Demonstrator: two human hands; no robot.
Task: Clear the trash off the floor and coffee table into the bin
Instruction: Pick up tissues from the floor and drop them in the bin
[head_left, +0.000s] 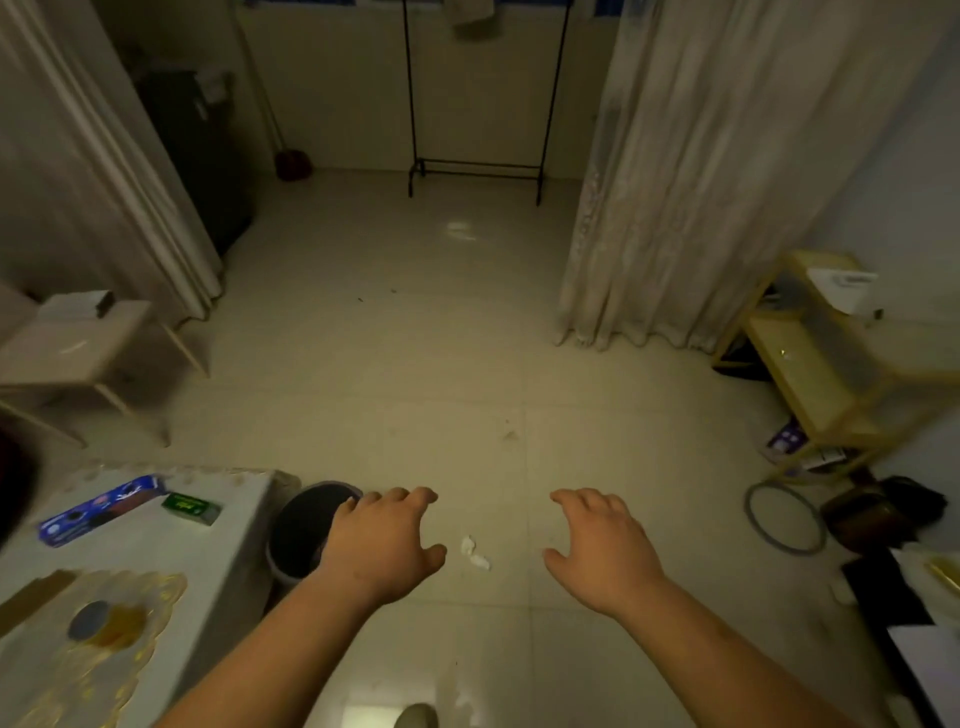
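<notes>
A small crumpled white tissue lies on the tiled floor between my two hands. My left hand hovers just left of it, fingers apart and empty, partly over the rim of a dark round bin. To the right of the tissue is my right hand, also spread and holding nothing. The bin stands against the coffee table at the lower left. On that table lie a blue box and a small green box. Another white scrap lies far off on the floor.
A black clothes rack stands at the back wall between pale curtains. A small stool is on the left, a yellow shelf on the right. A grey ring and dark bags lie at right.
</notes>
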